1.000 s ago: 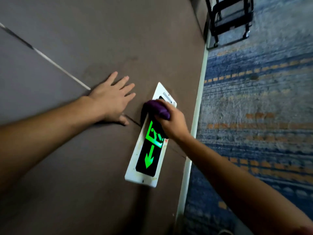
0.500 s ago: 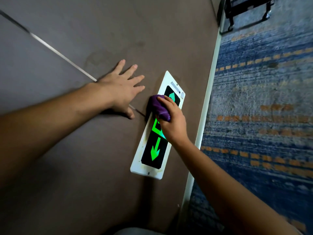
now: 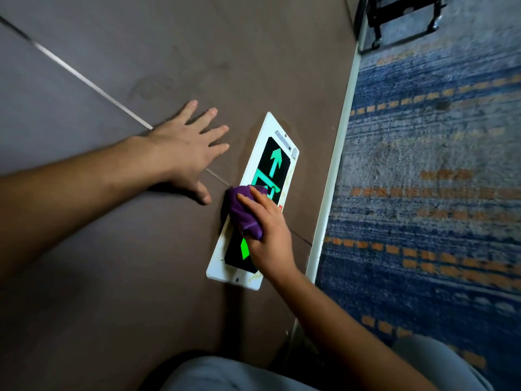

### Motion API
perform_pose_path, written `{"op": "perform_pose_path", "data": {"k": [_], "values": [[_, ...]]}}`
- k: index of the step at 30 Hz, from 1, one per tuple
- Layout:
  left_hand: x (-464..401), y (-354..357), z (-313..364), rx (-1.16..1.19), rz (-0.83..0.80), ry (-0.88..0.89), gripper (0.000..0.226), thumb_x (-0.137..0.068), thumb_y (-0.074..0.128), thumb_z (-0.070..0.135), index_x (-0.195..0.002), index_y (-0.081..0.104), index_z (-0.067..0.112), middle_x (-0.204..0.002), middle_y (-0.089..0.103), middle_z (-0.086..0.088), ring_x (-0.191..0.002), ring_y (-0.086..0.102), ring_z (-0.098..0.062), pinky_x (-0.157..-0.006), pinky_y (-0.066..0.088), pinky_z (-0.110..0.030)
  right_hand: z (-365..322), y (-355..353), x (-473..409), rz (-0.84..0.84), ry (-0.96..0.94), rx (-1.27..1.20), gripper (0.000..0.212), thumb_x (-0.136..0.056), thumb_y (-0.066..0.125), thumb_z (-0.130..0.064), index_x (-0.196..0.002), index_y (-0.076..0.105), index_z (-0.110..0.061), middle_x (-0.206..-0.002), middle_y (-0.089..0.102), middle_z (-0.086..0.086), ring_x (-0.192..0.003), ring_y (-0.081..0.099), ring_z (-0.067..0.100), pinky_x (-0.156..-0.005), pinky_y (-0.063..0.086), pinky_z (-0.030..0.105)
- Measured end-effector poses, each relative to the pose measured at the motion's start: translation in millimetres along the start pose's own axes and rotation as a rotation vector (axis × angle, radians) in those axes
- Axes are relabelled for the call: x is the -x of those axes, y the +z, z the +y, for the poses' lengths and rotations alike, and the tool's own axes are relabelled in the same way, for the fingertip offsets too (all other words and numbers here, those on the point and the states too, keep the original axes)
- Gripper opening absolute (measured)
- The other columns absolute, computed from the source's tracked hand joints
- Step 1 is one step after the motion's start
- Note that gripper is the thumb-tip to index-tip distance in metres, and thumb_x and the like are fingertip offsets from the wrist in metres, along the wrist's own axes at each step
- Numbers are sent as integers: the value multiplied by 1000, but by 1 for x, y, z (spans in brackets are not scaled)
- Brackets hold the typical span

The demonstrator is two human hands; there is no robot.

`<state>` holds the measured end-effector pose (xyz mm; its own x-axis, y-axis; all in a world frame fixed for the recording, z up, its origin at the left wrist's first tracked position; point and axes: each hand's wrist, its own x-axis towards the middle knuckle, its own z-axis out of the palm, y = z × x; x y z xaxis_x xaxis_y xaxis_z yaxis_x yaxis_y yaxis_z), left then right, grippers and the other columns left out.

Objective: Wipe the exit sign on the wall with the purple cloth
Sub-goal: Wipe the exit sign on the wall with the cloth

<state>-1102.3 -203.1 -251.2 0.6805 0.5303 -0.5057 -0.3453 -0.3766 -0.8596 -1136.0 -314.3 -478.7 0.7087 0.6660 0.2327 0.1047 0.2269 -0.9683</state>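
The exit sign [image 3: 275, 162] is a white-framed black panel with glowing green arrows, mounted low on the brown wall beside the skirting. My right hand [image 3: 270, 238] presses a bunched purple cloth [image 3: 244, 213] against the sign's middle and left edge, hiding the running figure and part of the lower arrow. My left hand [image 3: 189, 148] lies flat on the wall to the left of the sign, fingers spread, holding nothing.
The brown wall [image 3: 141, 263] carries a thin metal joint strip [image 3: 84, 80] running diagonally. A white skirting [image 3: 335, 170] separates it from blue carpet with orange dashes [image 3: 428, 221]. A black wheeled frame [image 3: 400, 21] stands at the top right. My grey-clad knees [image 3: 239, 373] show at the bottom.
My right hand has slid the purple cloth down the sign from its top end to the middle, uncovering the upper green arrow. My left hand stays planted on the wall.
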Motion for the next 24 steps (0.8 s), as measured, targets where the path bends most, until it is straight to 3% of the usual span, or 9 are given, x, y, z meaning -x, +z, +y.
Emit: {"op": "perform_pose_path", "data": {"k": [4,7,12,15,20,24], "values": [[1,3,3,-14,15,-2,125,-72,39,95,-163,-1,19,-171,-9,-11,-156,-14,-40,-124,-3,-61,12,-35,-31,119,54,-81,56,-90,70,-6,-143,60,-24,-150,58,-3,-139,52,18,-118,41,45],[1,4,3,3,24,-8,125,-72,41,94,-163,1,19,-171,-8,-11,-156,-13,-40,-124,-2,-62,12,-41,-52,180,112,-66,54,-96,66,-12,-147,54,-24,-153,54,-2,-143,48,19,-119,40,45],[0,1,5,1,15,-16,123,-73,44,93,-163,3,20,-171,-8,-11,-156,-14,-40,-123,-2,-62,5,-17,-50,82,104,-4,68,-92,71,-11,-153,47,-27,-162,43,-4,-151,36,19,-123,35,44],[0,-2,6,11,-12,-17,121,-73,46,92,-163,3,22,-171,-8,-11,-155,-14,-40,-123,-3,-62,-5,3,-34,80,45,50,72,-86,71,-3,-149,52,-30,-163,41,-5,-153,30,26,-123,30,47],[2,-3,5,5,-17,-23,121,-73,44,93,-163,2,24,-171,-9,-10,-155,-15,-40,-124,-4,-62,-9,15,10,51,4,3,75,-79,66,2,-147,55,-26,-163,41,-4,-154,28,27,-126,21,37],[1,-5,6,5,-15,-21,123,-72,44,94,-163,1,24,-171,-11,-10,-155,-17,-40,-123,-3,-62,-5,22,47,-26,-26,-15,80,-75,62,-2,-148,52,-34,-163,40,-8,-155,26,23,-127,24,40]]}}
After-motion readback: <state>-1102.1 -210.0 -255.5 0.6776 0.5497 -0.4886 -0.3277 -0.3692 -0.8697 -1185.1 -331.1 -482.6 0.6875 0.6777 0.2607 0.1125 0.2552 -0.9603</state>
